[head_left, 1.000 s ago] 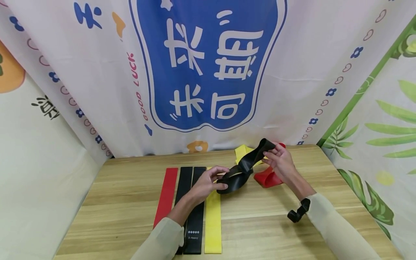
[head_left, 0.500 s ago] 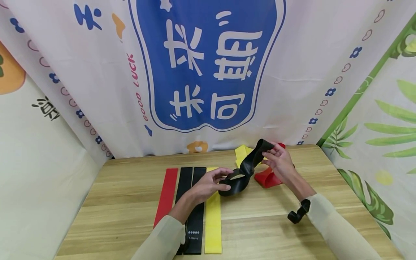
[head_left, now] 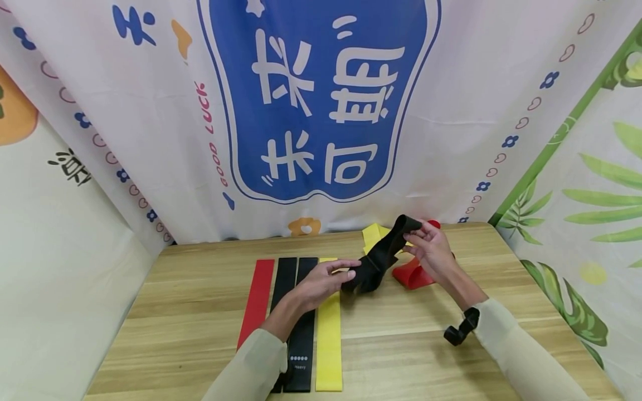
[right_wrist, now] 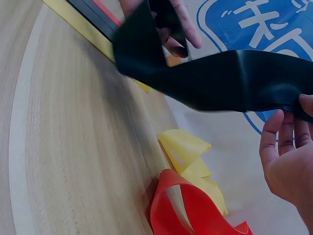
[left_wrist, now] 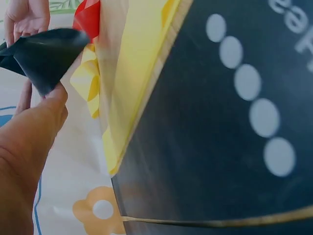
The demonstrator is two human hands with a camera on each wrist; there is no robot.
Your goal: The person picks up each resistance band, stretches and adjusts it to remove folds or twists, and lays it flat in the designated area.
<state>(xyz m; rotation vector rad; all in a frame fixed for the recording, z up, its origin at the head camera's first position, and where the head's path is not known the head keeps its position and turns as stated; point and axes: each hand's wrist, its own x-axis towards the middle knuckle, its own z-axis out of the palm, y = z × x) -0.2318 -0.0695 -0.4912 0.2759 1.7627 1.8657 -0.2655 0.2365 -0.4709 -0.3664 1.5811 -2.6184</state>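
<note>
Between my two hands hangs a twisted black resistance band (head_left: 371, 270), slightly blurred at its left end. My right hand (head_left: 430, 248) pinches the band's upper right end between thumb and fingers; the right wrist view shows this grip on the dark strip (right_wrist: 220, 83). At the band's lower left end is my left hand (head_left: 323, 281), thumb and fingers around its edge. Below that hand, flat bands lie side by side: a red band (head_left: 257, 301), two black bands (head_left: 301, 340), one with white dots and lettering, and a yellow band (head_left: 329, 345).
Behind the right hand, a crumpled yellow band (head_left: 373, 236) and a curled red band (head_left: 413, 274) lie near the back edge of the wooden table (head_left: 401, 356). A printed white curtain (head_left: 451, 139) hangs directly behind. A black strap (head_left: 461, 326) circles the right wrist.
The black band's left part has turned over, and its open loop has folded closed in the head view. The left hand has shifted slightly right; the right hand has barely moved.
</note>
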